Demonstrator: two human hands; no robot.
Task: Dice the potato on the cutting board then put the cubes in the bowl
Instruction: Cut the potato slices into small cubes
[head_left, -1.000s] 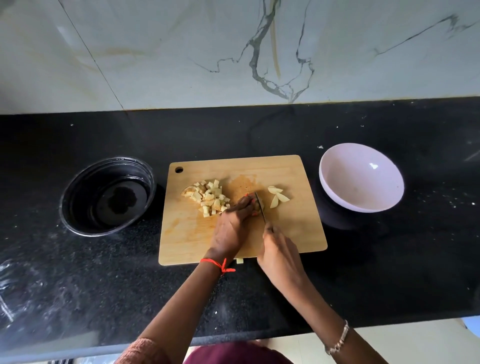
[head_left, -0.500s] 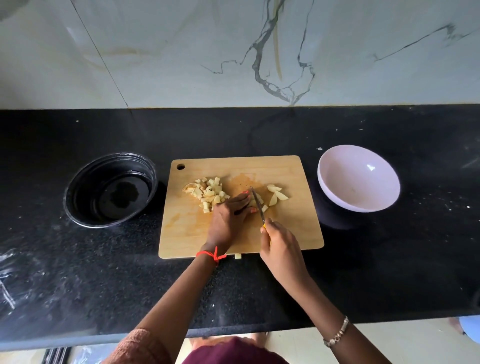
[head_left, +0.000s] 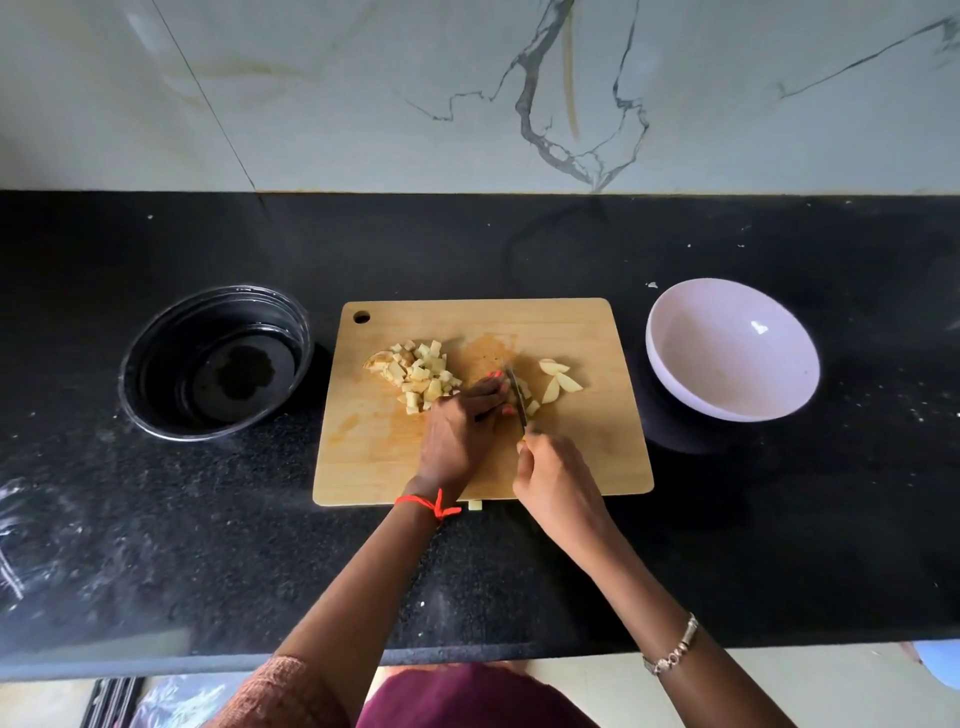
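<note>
Over the last second I watch the knife come down again; fresh cubes now lie just right of the blade, so dicing advances, though the wedges wait uncut; the right hand is wrapped round the handle; the left hand curls its fingers onto the potato piece mid cutting board; the white bowl holds nothing; I read no writing anywhere.
</note>
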